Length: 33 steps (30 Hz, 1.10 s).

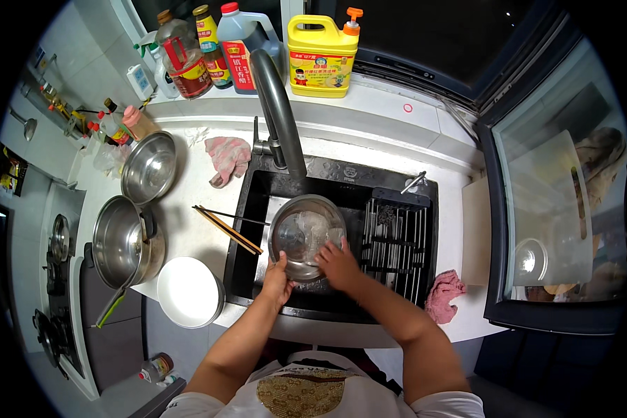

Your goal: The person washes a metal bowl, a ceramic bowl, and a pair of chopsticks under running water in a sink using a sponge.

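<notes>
Over the black sink (306,301) I hold a round stainless steel bowl (285,233), its hollow facing up. My left hand (277,284) grips the near-left rim, thumb on top and the other fingers mostly hidden beneath. Bent over the right side of the bowl, my right hand (338,265) has its fingertips inside, near a pale, blurred patch that could be cloth or suds. Whatever those fingers press or hold is too unclear to name. The dark faucet (282,118) arches above the bowl's far side. Chopsticks (233,233) lie across the sink's left edge.
Left on the counter are a steel bowl (150,167), a steel pot (122,237) with a green-handled utensil, and white bowls (188,292). A drying rack (397,244) fills the sink's right side. Pink cloths (228,159) flank the sink. Bottles and a yellow jug (320,59) line the sill.
</notes>
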{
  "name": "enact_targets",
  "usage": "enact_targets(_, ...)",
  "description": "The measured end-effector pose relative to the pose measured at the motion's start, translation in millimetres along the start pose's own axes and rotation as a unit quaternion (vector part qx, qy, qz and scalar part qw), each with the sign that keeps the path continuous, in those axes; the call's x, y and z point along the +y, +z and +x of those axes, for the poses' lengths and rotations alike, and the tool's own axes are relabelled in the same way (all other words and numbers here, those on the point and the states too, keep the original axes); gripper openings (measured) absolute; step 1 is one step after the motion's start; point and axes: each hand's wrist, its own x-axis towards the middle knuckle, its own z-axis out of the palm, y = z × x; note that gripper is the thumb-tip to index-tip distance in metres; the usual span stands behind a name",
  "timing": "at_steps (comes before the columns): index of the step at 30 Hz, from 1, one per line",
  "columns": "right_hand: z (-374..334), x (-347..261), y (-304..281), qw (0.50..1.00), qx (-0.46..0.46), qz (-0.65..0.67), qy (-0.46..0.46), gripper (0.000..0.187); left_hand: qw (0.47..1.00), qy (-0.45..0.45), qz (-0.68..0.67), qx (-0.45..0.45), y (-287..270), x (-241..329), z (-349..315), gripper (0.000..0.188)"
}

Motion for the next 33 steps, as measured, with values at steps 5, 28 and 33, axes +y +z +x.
enact_targets(5, 17.1, -74.6, -2.7, 0.916, 0.003, 0.381, 0.127, 0.071, 1.0, -0.02, 0.005, 0.011, 29.0, 7.8, -16.4, 0.047)
enact_targets(28, -20.2, -31.7, -10.3, 0.943, 0.09, 0.307, 0.091, 0.023, 0.989, -0.06, -0.062, -0.119, 14.1, 3.5, -12.9, 0.063)
enact_targets(33, -36.8, 7.4, -2.1, 0.996, 0.04, 0.07, 0.022, 0.026, 0.995, -0.057, -0.014, -0.085, 15.3, 10.2, -13.6, 0.062)
